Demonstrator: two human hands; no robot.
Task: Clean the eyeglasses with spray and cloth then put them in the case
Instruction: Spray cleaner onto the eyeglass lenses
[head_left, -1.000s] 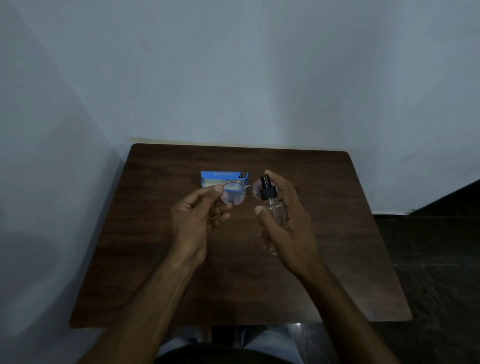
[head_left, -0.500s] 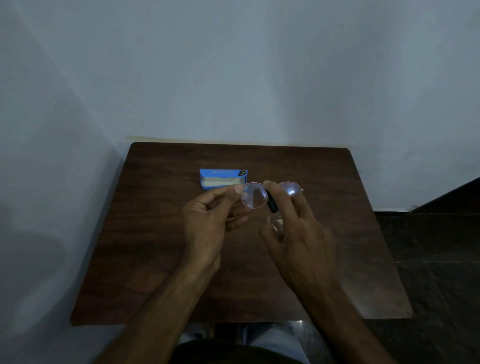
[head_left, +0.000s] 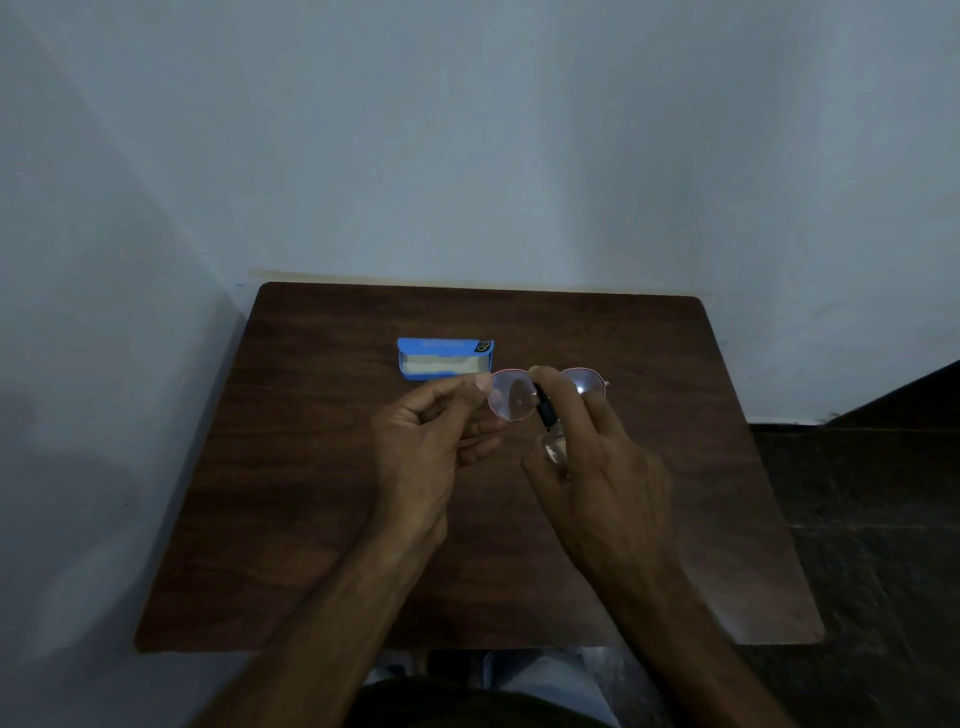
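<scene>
Head view, looking down on a dark wooden table (head_left: 322, 519) pushed into the corner of pale walls.

Eyeglasses (head_left: 546, 393) held up over the middle of the table, clear of its surface, long axis running left to right, both round lenses turned toward the camera, thin pinkish rim. Temples not discernible.

Left hand (head_left: 431, 447) pinching the left edge of the frame between thumb and forefinger, remaining fingers curled loosely under the palm.

Right hand (head_left: 597, 467) wrapped around a small clear spray bottle (head_left: 551, 439), thumb against its near side, forefinger laid across the black nozzle top, other fingers fanned out behind and partly covering the right lens. Bottle tilted, neck and black cap pointing up and to the left, toward the left lens, cap just beside or touching the lens rim; cannot tell which. Lower body of the bottle mostly hidden in the palm.

Blue case (head_left: 445, 359) lying open on the far-left part of the table, long axis left to right, pale lining showing, well behind the left hand and just left of the glasses in the frame. Cloth not identifiable; possibly the pale material inside the case, cannot tell.

Dark floor (head_left: 872, 519) to the right of the table.
</scene>
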